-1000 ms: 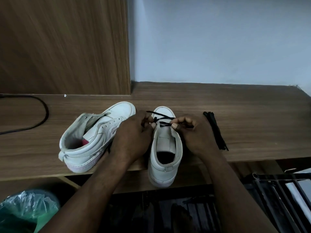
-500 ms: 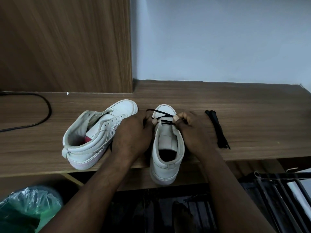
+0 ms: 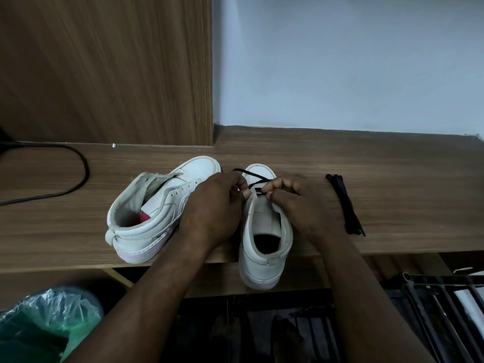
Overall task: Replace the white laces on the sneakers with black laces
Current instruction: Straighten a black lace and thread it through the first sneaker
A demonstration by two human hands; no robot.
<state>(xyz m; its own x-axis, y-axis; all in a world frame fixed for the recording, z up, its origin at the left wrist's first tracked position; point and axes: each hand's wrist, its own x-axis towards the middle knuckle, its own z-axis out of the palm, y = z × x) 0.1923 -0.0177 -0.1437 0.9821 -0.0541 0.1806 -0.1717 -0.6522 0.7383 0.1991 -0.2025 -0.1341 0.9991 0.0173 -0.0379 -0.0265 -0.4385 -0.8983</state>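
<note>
Centre sneaker (image 3: 264, 231) sits mid-frame on the table (image 3: 406, 166), long axis up-down the frame, toe toward the wall, heel overhanging the near edge. Both grips are curled tight: your left hand (image 3: 214, 205) and right hand (image 3: 306, 205) each pinch the black lace (image 3: 251, 176) at the front eyelets. Second sneaker (image 3: 157, 205) lies tilted at left, toe pointing upper right. Spare lace bundle (image 3: 344, 203) lies at right.

matt wood-grain table (image 3: 366, 163); smooth white leather-look sneakers (image 3: 264, 247); crinkled glossy plastic bag (image 3: 49, 318).
</note>
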